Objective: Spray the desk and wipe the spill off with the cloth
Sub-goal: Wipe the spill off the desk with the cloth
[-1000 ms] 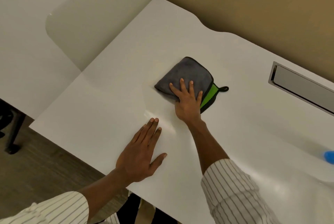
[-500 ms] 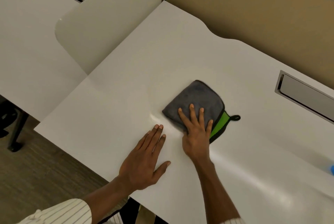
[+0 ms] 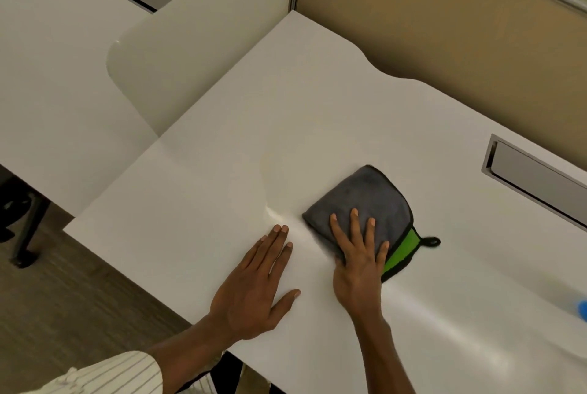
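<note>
pressing folded grey cloth [image 3: 365, 200], green edge, right hand [image 3: 359, 266] flat; left hand [image 3: 254, 292] splayed.

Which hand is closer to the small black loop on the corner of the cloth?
Right. The right hand presses flat on the cloth, just left of the loop. The left hand lies flat on the desk, farther left, off the cloth.

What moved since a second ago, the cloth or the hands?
The right hand, pressed flat on the grey and green cloth, slid the cloth back across the white desk toward the person, closer to the left hand. Nothing was picked up or let go. The left hand stayed flat on the desk.
</note>
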Demonstrator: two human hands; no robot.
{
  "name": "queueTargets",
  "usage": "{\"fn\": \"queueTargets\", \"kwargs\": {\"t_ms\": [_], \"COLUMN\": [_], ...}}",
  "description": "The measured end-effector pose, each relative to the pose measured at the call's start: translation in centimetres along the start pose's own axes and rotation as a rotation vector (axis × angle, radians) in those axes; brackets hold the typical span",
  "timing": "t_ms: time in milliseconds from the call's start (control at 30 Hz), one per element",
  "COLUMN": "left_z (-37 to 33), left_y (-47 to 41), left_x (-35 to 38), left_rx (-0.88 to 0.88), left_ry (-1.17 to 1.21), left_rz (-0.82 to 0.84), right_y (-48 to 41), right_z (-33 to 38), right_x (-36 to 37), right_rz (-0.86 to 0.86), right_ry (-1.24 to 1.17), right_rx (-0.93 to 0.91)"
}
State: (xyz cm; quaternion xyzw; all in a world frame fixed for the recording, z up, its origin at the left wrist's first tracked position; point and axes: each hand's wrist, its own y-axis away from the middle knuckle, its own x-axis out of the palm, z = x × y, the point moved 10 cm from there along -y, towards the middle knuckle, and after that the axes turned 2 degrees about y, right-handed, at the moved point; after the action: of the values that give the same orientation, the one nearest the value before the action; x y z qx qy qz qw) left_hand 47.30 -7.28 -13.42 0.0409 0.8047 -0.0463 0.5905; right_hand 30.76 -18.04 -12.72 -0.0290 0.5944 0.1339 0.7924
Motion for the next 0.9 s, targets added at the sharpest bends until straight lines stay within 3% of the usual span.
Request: {"fn": "queueTargets", "kwargs": {"t_ms": [400, 700, 900], "left_z": [0.0, 0.0, 0.1], "left_y": [0.1, 0.0, 0.0], "left_x": [0.2, 0.0, 0.2], "left_rx": [0.000, 0.010, 0.010], "left_ry": [0.001, 0.030, 0.028], "left_rz": [0.002, -0.031, -0.013], "right_y": [-6.6, 5.3, 0.3], "right_z": [-4.5, -3.0, -6.8], "right_x": [-2.0, -0.3, -2.0], "right_rz": [0.060, -0.054, -0.032], "right_ry": [-0.025, 0.066, 0.024], "right_rx": [0.090, 0.088, 0.171]}}
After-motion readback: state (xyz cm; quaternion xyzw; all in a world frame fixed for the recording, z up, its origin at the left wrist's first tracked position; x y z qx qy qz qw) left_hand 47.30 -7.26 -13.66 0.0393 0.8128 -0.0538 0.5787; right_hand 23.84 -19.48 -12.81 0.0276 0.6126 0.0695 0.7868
